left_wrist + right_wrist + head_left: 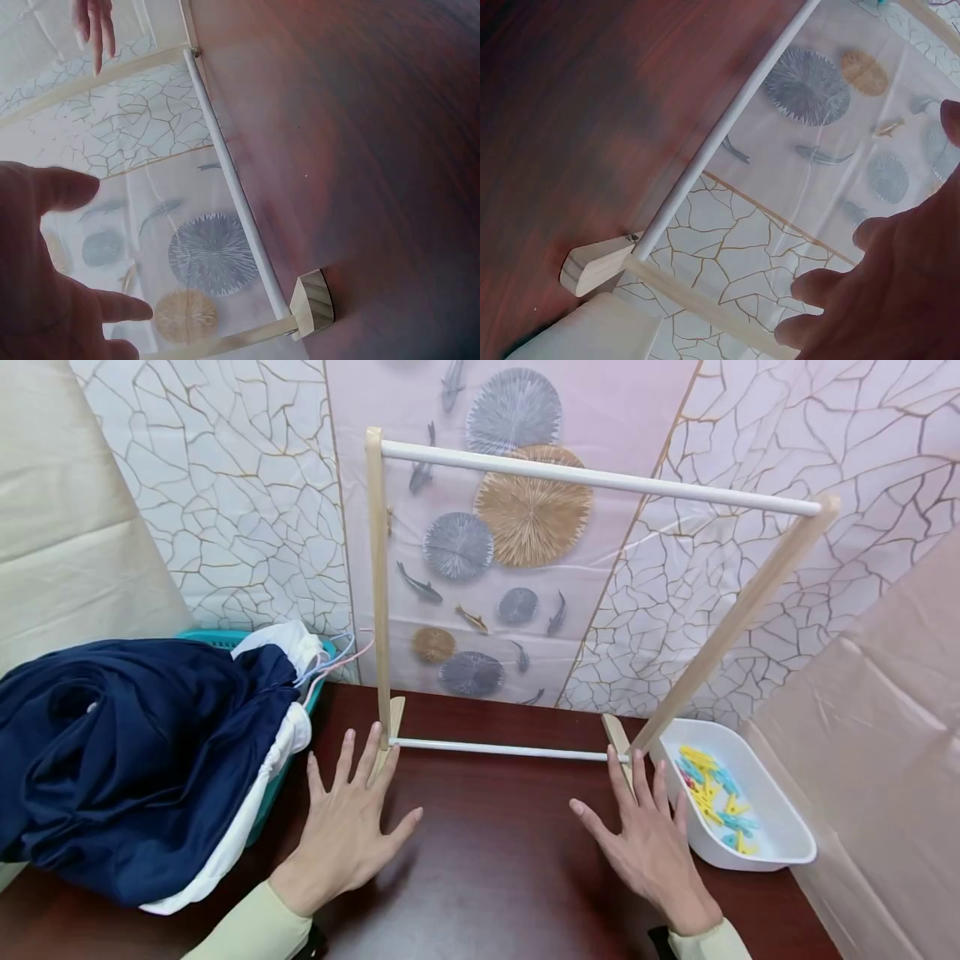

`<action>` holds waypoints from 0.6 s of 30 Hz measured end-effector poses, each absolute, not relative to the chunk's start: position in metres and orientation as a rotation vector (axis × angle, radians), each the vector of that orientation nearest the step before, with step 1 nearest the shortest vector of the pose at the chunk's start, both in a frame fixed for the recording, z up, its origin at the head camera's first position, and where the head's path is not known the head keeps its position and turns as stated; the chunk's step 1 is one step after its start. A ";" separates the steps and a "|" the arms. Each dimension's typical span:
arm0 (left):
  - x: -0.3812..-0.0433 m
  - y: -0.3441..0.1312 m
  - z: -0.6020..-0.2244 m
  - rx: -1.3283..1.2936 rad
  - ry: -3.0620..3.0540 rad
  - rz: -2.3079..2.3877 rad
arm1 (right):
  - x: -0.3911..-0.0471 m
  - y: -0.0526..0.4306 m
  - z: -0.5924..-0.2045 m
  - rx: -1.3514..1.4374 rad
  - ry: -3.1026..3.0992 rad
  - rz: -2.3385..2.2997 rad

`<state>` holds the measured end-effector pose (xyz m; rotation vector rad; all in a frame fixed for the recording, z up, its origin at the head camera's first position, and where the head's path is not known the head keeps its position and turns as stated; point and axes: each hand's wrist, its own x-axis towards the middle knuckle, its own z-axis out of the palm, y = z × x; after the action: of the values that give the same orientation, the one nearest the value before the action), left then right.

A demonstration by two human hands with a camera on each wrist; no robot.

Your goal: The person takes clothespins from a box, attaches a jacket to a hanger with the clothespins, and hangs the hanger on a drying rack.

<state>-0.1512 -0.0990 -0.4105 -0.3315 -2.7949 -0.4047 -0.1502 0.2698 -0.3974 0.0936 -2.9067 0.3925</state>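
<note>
A wooden rack (381, 568) with a white top rail (600, 479) and a white lower bar (510, 749) stands at the back of the table. My left hand (345, 827) is spread with straight fingers in front of the rack's left foot, holding nothing. My right hand (648, 852), also spread and holding nothing, is before the right foot (617, 735). Whether either hand touches the table or rack I cannot tell. In the left wrist view the left thumb (71, 189) and fingers stretch out; the right wrist view shows the right fingers (817, 289) apart.
To the left, dark blue cloth (142, 752) and white cloth (285, 743) heap over a teal basket (217, 637), with hanger hooks (333, 664) poking out. A white tub (780, 835) with yellow and teal clothespins (705, 793) sits at the right. Patterned sheets (255, 502) hang behind the dark table (487, 877).
</note>
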 end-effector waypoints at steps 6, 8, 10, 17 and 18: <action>-0.148 -0.102 -0.406 -0.337 -2.821 -0.481 | -0.156 0.265 -0.397 0.116 -2.941 0.400; -0.145 -0.102 -0.402 -0.353 -2.807 -0.533 | -0.158 0.262 -0.398 0.138 -2.932 0.408; -0.139 -0.103 -0.398 -0.388 -2.774 -0.592 | -0.160 0.260 -0.398 0.153 -2.916 0.430; -0.116 -0.112 -0.371 -0.553 -2.467 -0.632 | -0.162 0.241 -0.393 0.182 -2.909 0.663; -0.113 -0.115 -0.366 -0.553 -2.425 -0.630 | -0.162 0.237 -0.392 0.199 -2.907 0.698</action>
<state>-0.1125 -0.1151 -0.3662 -0.5528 -2.4250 -0.6295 -0.1619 0.2370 -0.3916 0.1990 -2.9073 0.6984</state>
